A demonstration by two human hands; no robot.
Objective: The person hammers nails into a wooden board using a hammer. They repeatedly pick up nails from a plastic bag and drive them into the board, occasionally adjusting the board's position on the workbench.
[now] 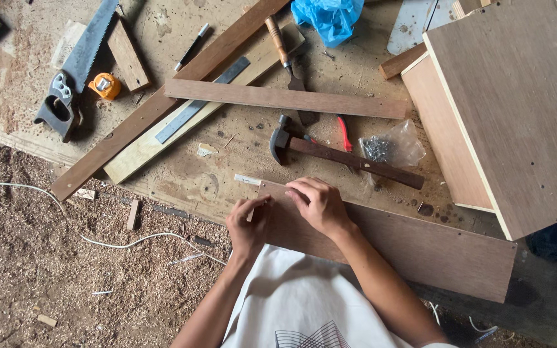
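Both hands sit at the left end of a long brown board [420, 248] that lies near the body, slanting to the right across the surface [227, 174]. Left hand [247, 227] curls at the board's left edge, fingers pinched on something small and pale; what it is cannot be made out. Right hand [318, 203] lies on the board's top face, fingers bent and pressed down, gripping nothing that shows. A white garment hides part of the board's near edge.

Just beyond the hands lies a claw hammer [343, 156] with a dark wooden handle, and right of its middle a clear plastic bag of small dark fasteners [388, 149], too small to tell apart. A red-handled tool [343, 134] is partly hidden under the hammer. Farther away lie a long wood strip [285, 98], a chisel [285, 55] and a metal ruler [202, 100]. At far left are a handsaw [75, 67] and an orange tape measure [105, 85]. A plywood box [504, 109] on the right is cut off by the frame. Sawdust covers the floor [40, 258] at left.
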